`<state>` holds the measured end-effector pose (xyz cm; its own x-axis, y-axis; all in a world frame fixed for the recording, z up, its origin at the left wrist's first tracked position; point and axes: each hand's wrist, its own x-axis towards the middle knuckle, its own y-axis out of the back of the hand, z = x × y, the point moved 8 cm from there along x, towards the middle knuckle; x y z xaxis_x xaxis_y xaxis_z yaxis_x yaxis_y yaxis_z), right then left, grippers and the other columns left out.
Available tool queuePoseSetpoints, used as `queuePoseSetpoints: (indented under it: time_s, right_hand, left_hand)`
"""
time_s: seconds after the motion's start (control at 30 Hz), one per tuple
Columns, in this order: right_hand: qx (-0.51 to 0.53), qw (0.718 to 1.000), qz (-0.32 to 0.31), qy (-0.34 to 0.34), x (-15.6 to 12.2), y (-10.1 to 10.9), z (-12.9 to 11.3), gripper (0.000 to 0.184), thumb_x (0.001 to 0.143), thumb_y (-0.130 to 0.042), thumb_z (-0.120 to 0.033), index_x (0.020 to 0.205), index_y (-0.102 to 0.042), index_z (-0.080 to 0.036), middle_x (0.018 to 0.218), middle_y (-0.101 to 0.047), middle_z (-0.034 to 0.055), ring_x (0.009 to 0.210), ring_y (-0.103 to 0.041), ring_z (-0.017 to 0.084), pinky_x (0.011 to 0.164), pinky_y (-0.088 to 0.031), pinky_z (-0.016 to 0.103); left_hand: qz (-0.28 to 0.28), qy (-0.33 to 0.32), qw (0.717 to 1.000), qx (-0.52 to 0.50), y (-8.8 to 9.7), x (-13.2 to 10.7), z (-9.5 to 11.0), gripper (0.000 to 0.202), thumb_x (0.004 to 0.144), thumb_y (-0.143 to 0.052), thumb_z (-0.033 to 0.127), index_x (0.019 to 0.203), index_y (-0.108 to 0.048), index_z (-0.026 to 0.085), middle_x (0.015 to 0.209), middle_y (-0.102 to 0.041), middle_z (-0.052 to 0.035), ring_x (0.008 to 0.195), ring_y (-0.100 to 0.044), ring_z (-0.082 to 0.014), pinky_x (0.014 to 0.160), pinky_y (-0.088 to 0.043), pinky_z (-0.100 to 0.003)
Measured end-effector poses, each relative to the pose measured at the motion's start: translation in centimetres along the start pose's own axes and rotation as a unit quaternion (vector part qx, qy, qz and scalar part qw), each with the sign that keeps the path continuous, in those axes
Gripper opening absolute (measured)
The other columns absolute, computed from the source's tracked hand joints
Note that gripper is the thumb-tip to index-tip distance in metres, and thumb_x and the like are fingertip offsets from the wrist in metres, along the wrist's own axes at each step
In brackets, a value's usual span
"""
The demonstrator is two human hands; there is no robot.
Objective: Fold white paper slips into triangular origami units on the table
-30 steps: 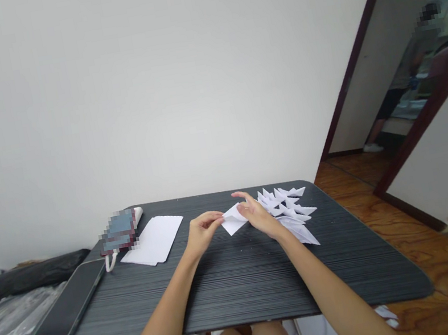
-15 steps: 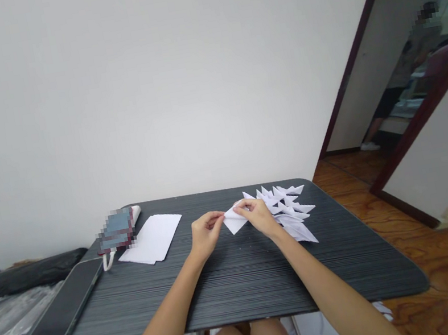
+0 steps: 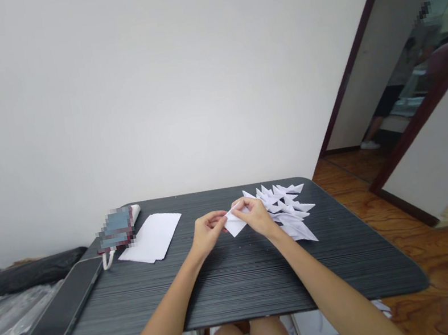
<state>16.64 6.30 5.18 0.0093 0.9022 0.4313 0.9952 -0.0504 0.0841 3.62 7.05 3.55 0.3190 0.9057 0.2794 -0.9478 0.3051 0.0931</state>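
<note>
Between my two hands is a small folded piece of white paper [image 3: 234, 224], one corner pointing down toward me. My left hand [image 3: 208, 232] pinches its left edge between thumb and fingers. On its right side, my right hand [image 3: 255, 217] grips it, with the thumb lying across the paper. Just right of my right hand lie several folded white paper shapes [image 3: 298, 230] with pointed tips, heaped together. Flat on the table to the left is a small stack of white paper sheets [image 3: 152, 239].
The dark, ribbed table [image 3: 247, 296] stands against a white wall. A phone [image 3: 66, 305] lies at its left edge, with a blurred dark red and blue item [image 3: 117, 230] behind it. At right, a person [image 3: 392, 86] is beyond a doorway.
My left hand has shifted slightly right, closer to my right hand, and now covers more of the paper's left edge. My right thumb has moved a little on the paper.
</note>
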Motion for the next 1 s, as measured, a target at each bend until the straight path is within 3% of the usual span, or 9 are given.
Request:
queuePoseSetpoints:
  time_s: [0.17, 0.27, 0.33, 0.43, 0.5, 0.67, 0.87, 1.0]
  right_hand:
    - [0.016, 1.0, -0.017, -0.009, 0.0, -0.3, 0.5, 0.014, 0.064, -0.058, -0.026, 0.061, -0.049, -0.015, 0.077, -0.057, 0.0038, 0.07, -0.053, 0.013, 0.065, -0.041, 0.026]
    - [0.014, 1.0, -0.017, -0.01, 0.0, -0.3, 0.6, 0.014, 0.063, -0.059, -0.025, 0.06, -0.049, -0.015, 0.076, -0.056, 0.0028, 0.071, -0.053, 0.013, 0.067, -0.041, 0.026]
    - [0.023, 0.999, -0.031, -0.025, 0.0, -0.4, 0.7, 0.013, 0.062, -0.06, -0.025, 0.069, -0.053, -0.016, 0.075, -0.056, 0.0016, 0.07, -0.053, 0.012, 0.065, -0.042, 0.026]
    - [0.084, 0.989, -0.092, -0.081, -0.3, -1.2, 1.1, 0.044, 0.06, -0.062, -0.024, 0.102, -0.05, -0.022, 0.073, -0.056, -0.0015, 0.064, -0.054, 0.011, 0.06, -0.043, 0.025]
    - [0.135, 0.978, -0.121, -0.107, -0.5, -1.5, 1.2, 0.057, 0.059, -0.064, -0.021, 0.112, -0.044, -0.025, 0.072, -0.057, -0.0025, 0.063, -0.054, 0.011, 0.06, -0.043, 0.024]
    - [0.187, 0.963, -0.125, -0.15, -0.6, -1.4, 1.6, 0.037, 0.058, -0.066, -0.02, 0.094, -0.059, -0.019, 0.084, -0.059, 0.0025, 0.07, -0.055, 0.011, 0.064, -0.043, 0.023]
    - [0.218, 0.951, -0.11, -0.187, -0.9, -2.2, 2.2, 0.064, 0.054, -0.068, -0.016, 0.114, -0.049, -0.023, 0.079, -0.059, -0.001, 0.064, -0.053, 0.009, 0.061, -0.043, 0.021]
    - [0.251, 0.944, -0.122, -0.174, -0.9, -2.3, 1.6, 0.061, 0.053, -0.066, -0.01, 0.11, -0.052, -0.024, 0.084, -0.06, -0.0015, 0.07, -0.054, 0.009, 0.067, -0.044, 0.022]
  left_hand:
    - [-0.038, 0.001, 0.999, -0.006, -0.7, -0.1, 0.1, 0.041, 0.069, -0.057, 0.029, 0.104, -0.055, 0.009, 0.062, -0.061, -0.0027, 0.05, -0.054, -0.0101, 0.053, -0.044, -0.023]
    - [-0.042, -0.002, 0.999, 0.001, -0.8, -0.1, 0.1, 0.04, 0.069, -0.056, 0.028, 0.105, -0.056, 0.009, 0.059, -0.06, -0.0017, 0.046, -0.051, -0.0088, 0.049, -0.042, -0.021]
    - [-0.03, -0.003, 1.0, 0.005, -0.6, -0.1, 0.2, 0.038, 0.069, -0.056, 0.026, 0.103, -0.058, 0.01, 0.057, -0.06, -0.0009, 0.045, -0.05, -0.0082, 0.048, -0.041, -0.02]
    - [-0.019, 0.006, 1.0, -0.002, -0.3, -0.1, 0.2, 0.037, 0.068, -0.056, 0.024, 0.103, -0.058, 0.01, 0.055, -0.06, -0.0005, 0.044, -0.049, -0.0082, 0.048, -0.041, -0.021]
    - [-0.02, 0.009, 1.0, -0.01, -0.1, 0.0, 0.2, 0.035, 0.068, -0.056, 0.024, 0.1, -0.06, 0.01, 0.054, -0.06, -0.0009, 0.044, -0.049, -0.0083, 0.048, -0.041, -0.021]
    - [-0.001, 0.001, 1.0, -0.026, 0.4, 0.1, 0.3, 0.021, 0.066, -0.058, 0.024, 0.08, -0.066, 0.01, 0.063, -0.064, -0.0042, 0.047, -0.051, -0.0095, 0.047, -0.043, -0.021]
    - [-0.005, 0.003, 1.0, -0.011, -0.1, 0.0, 0.3, 0.025, 0.065, -0.059, 0.025, 0.084, -0.066, 0.01, 0.06, -0.064, -0.0044, 0.044, -0.05, -0.0087, 0.045, -0.041, -0.02]
    - [0.008, 0.009, 0.999, -0.035, 0.2, 0.0, 0.3, 0.023, 0.064, -0.059, 0.023, 0.082, -0.066, 0.01, 0.058, -0.063, -0.0033, 0.043, -0.05, -0.0087, 0.046, -0.042, -0.021]
